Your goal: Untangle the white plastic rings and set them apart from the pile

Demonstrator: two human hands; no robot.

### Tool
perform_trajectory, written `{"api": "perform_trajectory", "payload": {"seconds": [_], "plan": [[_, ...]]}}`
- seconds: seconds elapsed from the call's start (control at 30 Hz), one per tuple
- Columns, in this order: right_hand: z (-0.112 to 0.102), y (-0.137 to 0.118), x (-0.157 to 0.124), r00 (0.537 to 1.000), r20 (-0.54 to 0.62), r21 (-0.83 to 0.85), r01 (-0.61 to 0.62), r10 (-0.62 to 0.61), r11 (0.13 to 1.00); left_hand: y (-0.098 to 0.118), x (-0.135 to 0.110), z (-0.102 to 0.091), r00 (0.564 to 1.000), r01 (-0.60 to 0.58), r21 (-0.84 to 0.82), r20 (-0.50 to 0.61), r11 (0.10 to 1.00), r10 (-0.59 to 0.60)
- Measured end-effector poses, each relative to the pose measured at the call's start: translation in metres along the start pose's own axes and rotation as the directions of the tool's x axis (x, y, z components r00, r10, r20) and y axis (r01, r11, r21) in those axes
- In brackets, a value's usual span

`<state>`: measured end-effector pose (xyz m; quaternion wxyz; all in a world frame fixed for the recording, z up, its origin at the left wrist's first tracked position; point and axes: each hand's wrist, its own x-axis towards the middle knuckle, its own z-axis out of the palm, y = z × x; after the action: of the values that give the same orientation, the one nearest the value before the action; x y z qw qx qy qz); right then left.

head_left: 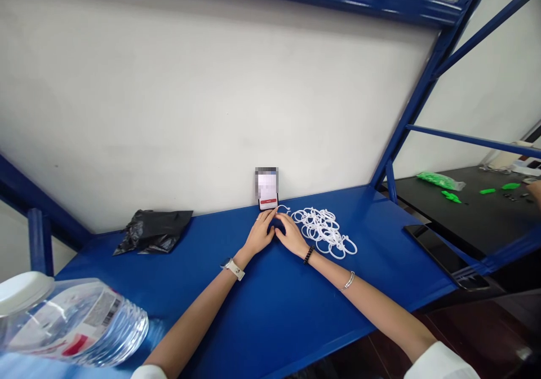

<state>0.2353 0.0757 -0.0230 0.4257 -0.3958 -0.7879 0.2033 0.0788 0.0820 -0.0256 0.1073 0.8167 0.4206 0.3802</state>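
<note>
My left hand and my right hand come together over the blue tabletop, fingertips almost meeting. A thin white cable tie curves out from between the fingertips; the rest of it is hidden by my fingers. Both hands look closed in a pinch around it. Right beside my right hand lies a pile of white cable ties looped into rings, with small heads showing. Just behind the fingertips a phone leans upright against the wall, its screen lit and partly blurred.
A black plastic bag lies at the back left. A large clear water bottle is at the front left. On the right, a dark flat device rests near the table edge. Green pieces lie on a neighbouring black table. Blue metal posts frame the table.
</note>
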Motion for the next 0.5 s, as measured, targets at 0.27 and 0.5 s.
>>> {"api": "perform_trajectory", "payload": {"seconds": [0.27,0.5], "plan": [[-0.008,0.004,0.003,0.99,-0.138,-0.36,-0.018,-0.034,0.933,-0.001,0.001,0.002,1.0,-0.014,0.064,-0.006,0.998,0.014],[-0.01,0.014,0.003,0.993,0.095,-0.512,0.106,-0.066,0.852,-0.008,0.0,0.007,1.0,-0.016,0.089,0.003,0.996,0.016]]}}
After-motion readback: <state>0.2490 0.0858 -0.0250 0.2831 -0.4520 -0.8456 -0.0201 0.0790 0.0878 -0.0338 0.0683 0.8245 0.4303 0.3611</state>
